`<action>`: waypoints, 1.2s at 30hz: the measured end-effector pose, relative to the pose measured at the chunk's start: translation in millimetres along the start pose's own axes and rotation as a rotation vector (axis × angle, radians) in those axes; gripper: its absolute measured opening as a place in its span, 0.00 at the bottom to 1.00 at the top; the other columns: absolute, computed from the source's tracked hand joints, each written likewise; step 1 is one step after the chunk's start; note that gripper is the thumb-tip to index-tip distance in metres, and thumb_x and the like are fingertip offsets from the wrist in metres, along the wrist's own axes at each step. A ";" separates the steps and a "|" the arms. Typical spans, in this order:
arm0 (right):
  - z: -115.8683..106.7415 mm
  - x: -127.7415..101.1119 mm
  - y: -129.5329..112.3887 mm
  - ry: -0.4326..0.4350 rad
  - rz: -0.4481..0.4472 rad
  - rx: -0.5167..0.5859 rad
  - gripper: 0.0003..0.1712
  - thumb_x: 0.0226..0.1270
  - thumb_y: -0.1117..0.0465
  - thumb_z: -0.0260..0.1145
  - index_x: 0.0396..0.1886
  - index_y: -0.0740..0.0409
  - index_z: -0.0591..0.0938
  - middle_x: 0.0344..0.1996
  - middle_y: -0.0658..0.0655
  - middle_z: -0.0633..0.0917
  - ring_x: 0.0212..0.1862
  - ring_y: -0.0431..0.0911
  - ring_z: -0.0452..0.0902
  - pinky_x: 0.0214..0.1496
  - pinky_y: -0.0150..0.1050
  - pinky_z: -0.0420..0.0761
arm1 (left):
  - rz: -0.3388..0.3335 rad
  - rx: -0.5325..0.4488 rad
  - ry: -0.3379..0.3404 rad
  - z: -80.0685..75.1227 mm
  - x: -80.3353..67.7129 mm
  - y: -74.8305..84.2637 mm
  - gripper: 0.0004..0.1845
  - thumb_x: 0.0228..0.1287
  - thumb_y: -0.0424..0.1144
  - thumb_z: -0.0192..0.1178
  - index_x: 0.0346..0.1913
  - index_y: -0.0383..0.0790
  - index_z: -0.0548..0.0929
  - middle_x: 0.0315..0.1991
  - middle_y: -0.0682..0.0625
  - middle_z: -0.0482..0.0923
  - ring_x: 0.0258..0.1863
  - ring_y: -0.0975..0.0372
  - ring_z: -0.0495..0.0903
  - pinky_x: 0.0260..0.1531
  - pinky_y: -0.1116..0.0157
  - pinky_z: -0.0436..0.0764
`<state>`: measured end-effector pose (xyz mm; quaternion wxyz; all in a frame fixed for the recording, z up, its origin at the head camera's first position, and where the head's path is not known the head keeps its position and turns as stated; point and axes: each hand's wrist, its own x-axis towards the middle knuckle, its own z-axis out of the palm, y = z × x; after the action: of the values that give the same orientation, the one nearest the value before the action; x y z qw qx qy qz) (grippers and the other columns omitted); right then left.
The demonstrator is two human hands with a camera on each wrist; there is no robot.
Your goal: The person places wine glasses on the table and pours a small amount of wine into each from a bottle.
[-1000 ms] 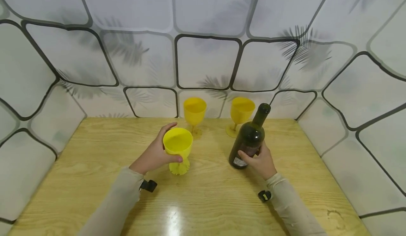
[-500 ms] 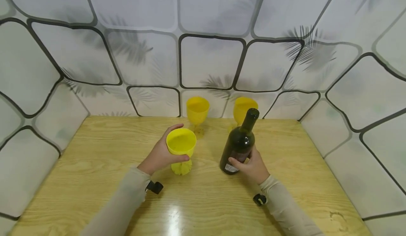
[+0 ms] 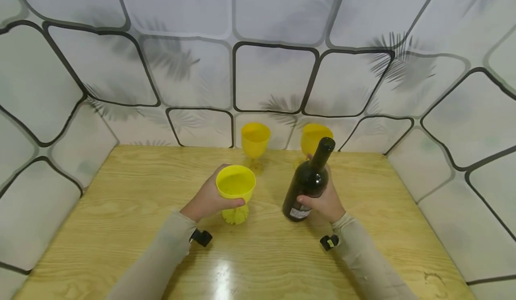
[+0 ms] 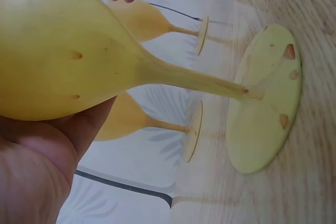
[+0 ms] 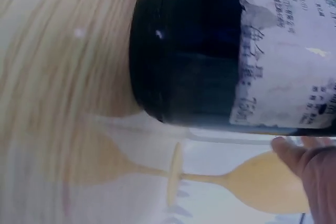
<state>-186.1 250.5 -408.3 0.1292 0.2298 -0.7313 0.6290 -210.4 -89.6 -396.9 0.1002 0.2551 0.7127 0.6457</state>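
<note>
My left hand (image 3: 207, 201) grips a bright yellow goblet (image 3: 235, 181) around its bowl, thumb across the near side. In the left wrist view the goblet's round foot (image 4: 265, 98) is at the wooden table surface, with small brown chips in its paint. To the right, my right hand (image 3: 328, 203) holds a dark green wine bottle (image 3: 306, 183) by its body. The thumb lies across the front near the label, and the fingers reach behind. The bottle's white label (image 5: 286, 51) carries printed characters. Its base is close over or on the table.
Two more yellow goblets, one left (image 3: 255, 141) and one right (image 3: 314, 136), stand at the table's back edge. The right one is partly hidden by the bottle. A patterned wall (image 3: 274, 78) rises behind the wooden table (image 3: 133, 192) and along both sides.
The wine bottle has come left and closer to the held goblet. My right fingers have shifted around it, with a fingertip now showing behind. The left hand's grip looks the same.
</note>
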 end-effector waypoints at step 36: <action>26.7 -16.1 -46.6 0.210 -0.093 -0.328 0.43 0.41 0.73 0.80 0.62 0.63 0.76 0.49 0.41 0.86 0.48 0.37 0.83 0.52 0.29 0.79 | 0.010 -0.033 -0.031 1.7 -0.9 -2.3 0.45 0.52 0.32 0.80 0.70 0.46 0.66 0.60 0.44 0.76 0.54 0.49 0.78 0.56 0.50 0.79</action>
<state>-146.3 222.3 -380.6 0.2695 0.1725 -0.7951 0.5153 -209.3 -88.6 -399.6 0.1121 0.2671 0.6989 0.6539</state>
